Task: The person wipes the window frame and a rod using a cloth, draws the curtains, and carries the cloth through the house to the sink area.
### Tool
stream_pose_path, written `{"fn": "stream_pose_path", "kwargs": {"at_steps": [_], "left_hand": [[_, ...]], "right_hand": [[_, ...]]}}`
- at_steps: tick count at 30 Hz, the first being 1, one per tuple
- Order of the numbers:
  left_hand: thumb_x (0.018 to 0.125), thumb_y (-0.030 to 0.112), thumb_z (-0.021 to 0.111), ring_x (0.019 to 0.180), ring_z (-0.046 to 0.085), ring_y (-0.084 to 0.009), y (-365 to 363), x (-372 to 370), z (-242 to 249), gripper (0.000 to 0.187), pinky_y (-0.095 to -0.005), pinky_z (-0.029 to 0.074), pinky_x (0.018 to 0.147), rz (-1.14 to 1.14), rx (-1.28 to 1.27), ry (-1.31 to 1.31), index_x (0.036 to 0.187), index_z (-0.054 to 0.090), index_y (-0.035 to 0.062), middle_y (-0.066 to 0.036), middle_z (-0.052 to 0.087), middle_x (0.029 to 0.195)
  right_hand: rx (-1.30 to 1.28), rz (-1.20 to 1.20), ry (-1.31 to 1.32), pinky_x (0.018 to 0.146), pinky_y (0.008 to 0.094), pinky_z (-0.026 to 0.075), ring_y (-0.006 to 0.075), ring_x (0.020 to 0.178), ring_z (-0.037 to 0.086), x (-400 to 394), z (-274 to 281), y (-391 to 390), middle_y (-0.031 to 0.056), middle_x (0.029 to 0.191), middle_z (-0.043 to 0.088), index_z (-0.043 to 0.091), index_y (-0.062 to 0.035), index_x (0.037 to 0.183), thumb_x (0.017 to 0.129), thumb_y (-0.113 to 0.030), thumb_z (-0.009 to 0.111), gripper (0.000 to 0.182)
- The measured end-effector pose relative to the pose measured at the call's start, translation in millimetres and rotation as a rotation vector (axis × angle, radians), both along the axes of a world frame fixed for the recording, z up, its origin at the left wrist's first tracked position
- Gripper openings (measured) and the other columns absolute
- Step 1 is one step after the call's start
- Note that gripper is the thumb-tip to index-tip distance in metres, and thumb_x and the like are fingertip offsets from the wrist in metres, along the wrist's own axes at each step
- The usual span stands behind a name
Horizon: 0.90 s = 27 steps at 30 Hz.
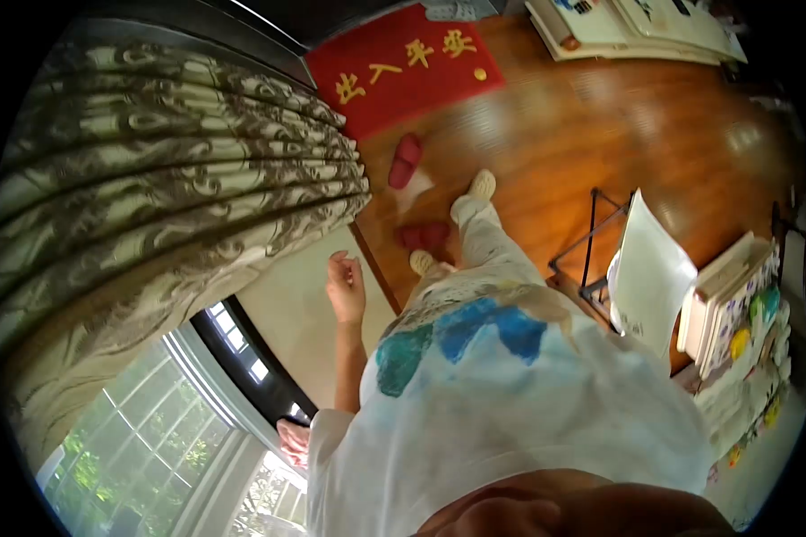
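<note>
Left grip (pixel 346 286) hangs loosely open with fingers half curled and holds nothing, the curtain (pixel 179 179) just beside it toward my left with its folds running long across the view, nearer this hand than my right, which I cannot see.

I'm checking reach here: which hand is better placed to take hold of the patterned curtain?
Probably the left. The left hand is raised and open on the curtain's side, close to the hem of the curtain but not touching it. The right hand is out of view.
</note>
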<state>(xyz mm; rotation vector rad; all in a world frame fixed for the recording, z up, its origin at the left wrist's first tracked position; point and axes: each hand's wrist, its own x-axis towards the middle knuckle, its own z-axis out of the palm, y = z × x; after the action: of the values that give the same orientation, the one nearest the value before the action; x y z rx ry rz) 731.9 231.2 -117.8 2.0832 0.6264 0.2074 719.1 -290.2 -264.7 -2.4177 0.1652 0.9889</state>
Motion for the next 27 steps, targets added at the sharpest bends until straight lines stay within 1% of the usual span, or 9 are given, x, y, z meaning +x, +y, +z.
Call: {"fn": "stream_pose_path", "kwargs": {"at_steps": [3,4,6,9,11,15,18,23,27], "left_hand": [[0.090,0.008,0.062,0.061,0.058,-0.0157,0,23,-15,0.021,-0.0289,0.048,0.054,0.016,0.113,0.144,0.109,0.054,0.0046,-0.005,0.061,0.071],[0.090,0.008,0.062,0.061,0.058,-0.0157,-3,32,-8,0.021,-0.0289,0.048,0.054,-0.001,0.140,0.143,0.109,0.054,0.0046,-0.005,0.061,0.071],[0.089,0.011,0.064,0.061,0.060,-0.0194,-6,37,-8,0.022,-0.0312,0.049,0.055,-0.124,0.128,0.273,0.108,0.055,0.0061,-0.008,0.061,0.069],[0.088,0.014,0.066,0.061,0.061,-0.0230,1,27,-33,0.024,-0.0346,0.051,0.058,-0.148,0.160,0.327,0.108,0.055,0.0072,-0.010,0.062,0.069],[0.087,0.014,0.066,0.062,0.062,-0.0237,0,23,-40,0.025,-0.0355,0.051,0.059,-0.115,0.145,0.389,0.108,0.055,0.0075,-0.011,0.063,0.071],[0.088,0.017,0.066,0.067,0.064,-0.0246,2,36,-56,0.025,-0.0364,0.052,0.063,-0.082,0.098,0.571,0.108,0.055,0.0073,-0.013,0.065,0.076],[0.090,0.018,0.065,0.064,0.063,-0.0171,2,56,-75,0.024,-0.0316,0.052,0.060,-0.193,0.068,0.522,0.107,0.055,0.0043,-0.010,0.065,0.074],[0.089,0.013,0.066,0.064,0.060,-0.0146,12,92,-159,0.021,-0.0296,0.051,0.059,-0.252,-0.139,0.626,0.104,0.056,0.0029,-0.006,0.062,0.073],[0.091,0.015,0.064,0.061,0.057,-0.0126,26,123,-275,0.016,-0.0275,0.049,0.055,-0.392,-0.082,0.511,0.099,0.056,0.0041,-0.005,0.060,0.071]], "right_hand": [[0.089,-0.072,-0.091,0.046,0.0332,0.038,0.0179,0.044,0.044,50,-42,22,0.0067,0.051,0.049,0.054,0.0000,0.062,0.088,-0.023,0.061,0.035],[0.114,-0.092,-0.091,0.046,0.0332,0.038,0.0179,0.044,0.044,70,-50,26,0.0067,0.051,0.049,0.054,0.0000,0.062,0.088,-0.023,0.061,0.035],[0.236,-0.289,0.127,0.048,0.0320,0.043,0.0178,0.050,0.052,126,-71,30,0.0072,0.059,0.056,0.060,0.0000,0.070,0.089,-0.025,0.061,0.031],[0.287,-0.372,0.075,0.052,0.0321,0.048,0.0182,0.058,0.058,182,-63,59,0.0072,0.068,0.061,0.065,-0.0008,0.084,0.089,-0.027,0.063,0.027],[0.304,-0.304,-0.032,0.058,0.0335,0.050,0.0218,0.065,0.062,201,-69,74,0.0097,0.074,0.064,0.065,-0.0006,0.094,0.088,-0.029,0.064,0.029],[0.276,-0.126,-0.065,0.065,0.0353,0.051,0.0272,0.072,0.065,198,-77,102,0.0122,0.079,0.067,0.065,-0.0003,0.094,0.086,-0.030,0.065,0.030],[0.067,0.002,0.159,0.080,0.0429,0.052,0.0365,0.099,0.063,172,-73,118,0.0222,0.106,0.065,0.058,-0.0020,0.113,0.081,-0.039,0.069,0.051],[-0.125,0.145,0.615,0.091,0.0488,0.049,0.0488,0.110,0.055,164,-41,170,0.0357,0.119,0.051,0.036,-0.0072,0.140,0.074,-0.051,0.073,0.088],[-0.286,0.071,0.548,0.091,0.0487,0.049,0.0475,0.112,0.053,163,-51,194,0.0334,0.118,0.052,0.040,-0.0080,0.137,0.073,-0.052,0.073,0.084]]}}
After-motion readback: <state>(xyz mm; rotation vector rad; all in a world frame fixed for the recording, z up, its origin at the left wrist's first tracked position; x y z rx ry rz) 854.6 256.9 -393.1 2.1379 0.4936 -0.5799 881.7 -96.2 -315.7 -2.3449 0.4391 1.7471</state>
